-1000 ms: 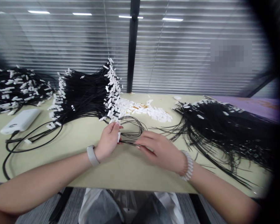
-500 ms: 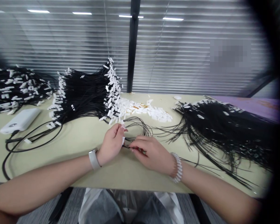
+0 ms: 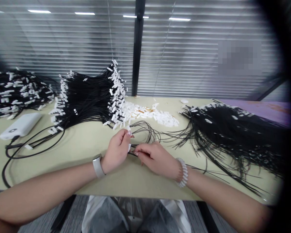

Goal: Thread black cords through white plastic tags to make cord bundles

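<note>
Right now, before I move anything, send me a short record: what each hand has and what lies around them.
left hand: holds a white tab
right hand: pinches thin black cables
beyond hands: looped black cables
left pile: tagged black cable bundle
right pile: black cable mass
centre: loose white tabs
far left: white power bank
surface: pale green table

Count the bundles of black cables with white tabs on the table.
3. The far-left bundle lies behind a white power bank, the centre bundle stands beside a heap of loose white tabs, and the right bundle runs into the dark view edge, partly hidden.
</note>
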The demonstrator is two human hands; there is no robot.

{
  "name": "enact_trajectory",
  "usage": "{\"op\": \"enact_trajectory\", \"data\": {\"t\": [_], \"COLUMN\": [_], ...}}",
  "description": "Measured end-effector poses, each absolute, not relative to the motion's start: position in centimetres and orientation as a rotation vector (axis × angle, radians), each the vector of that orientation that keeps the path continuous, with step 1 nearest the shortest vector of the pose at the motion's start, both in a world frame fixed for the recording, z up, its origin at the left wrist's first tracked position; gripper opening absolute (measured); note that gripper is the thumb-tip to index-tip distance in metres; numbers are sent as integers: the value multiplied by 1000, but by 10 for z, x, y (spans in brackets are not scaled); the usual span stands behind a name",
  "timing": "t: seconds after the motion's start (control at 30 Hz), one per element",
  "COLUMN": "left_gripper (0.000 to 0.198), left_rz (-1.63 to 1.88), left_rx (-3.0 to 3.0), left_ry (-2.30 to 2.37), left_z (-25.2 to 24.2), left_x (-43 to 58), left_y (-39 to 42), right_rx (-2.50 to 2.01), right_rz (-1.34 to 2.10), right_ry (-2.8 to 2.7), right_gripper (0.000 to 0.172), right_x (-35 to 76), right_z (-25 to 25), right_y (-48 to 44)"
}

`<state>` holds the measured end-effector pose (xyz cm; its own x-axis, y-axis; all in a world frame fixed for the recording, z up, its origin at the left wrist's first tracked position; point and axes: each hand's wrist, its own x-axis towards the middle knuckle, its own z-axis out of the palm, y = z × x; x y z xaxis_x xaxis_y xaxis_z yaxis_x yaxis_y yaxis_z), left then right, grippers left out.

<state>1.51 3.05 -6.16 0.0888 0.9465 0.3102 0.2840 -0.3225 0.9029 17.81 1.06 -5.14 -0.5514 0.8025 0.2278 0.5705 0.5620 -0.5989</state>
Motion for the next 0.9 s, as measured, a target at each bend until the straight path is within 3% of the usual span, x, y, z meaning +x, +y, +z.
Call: {"op": "enact_trajectory", "data": {"t": [0.23, 0.33, 0.43, 0.63, 0.77, 0.9], "left_gripper": [27, 28, 28, 29, 32, 36], "left_rz": [1232, 1246, 1238, 1213, 1168, 1100], "left_rx": [1654, 1693, 1730, 1679, 1627, 1587], "left_ry": [1225, 1228, 1224, 1208, 1205, 1232], "left_z": [-63, -64, -63, -62, -64, -67], "left_x": [16, 16, 16, 16, 16, 15], "left_y": [31, 31, 30, 30, 34, 38], "right_rx": [-1109, -1082, -1036, -1045, -1089, -1104], "right_rz": [521, 560, 655, 953, 1247, 1286], "right_ry": [-2343, -2369, -2395, -2269, -2118, -2089], "right_gripper": [19, 29, 38, 24, 26, 28], "right_x": [177, 178, 178, 177, 178, 178], "right_z": [-55, -55, -56, -61, -62, -62], "right_y": [12, 13, 16, 21, 22, 23]}}
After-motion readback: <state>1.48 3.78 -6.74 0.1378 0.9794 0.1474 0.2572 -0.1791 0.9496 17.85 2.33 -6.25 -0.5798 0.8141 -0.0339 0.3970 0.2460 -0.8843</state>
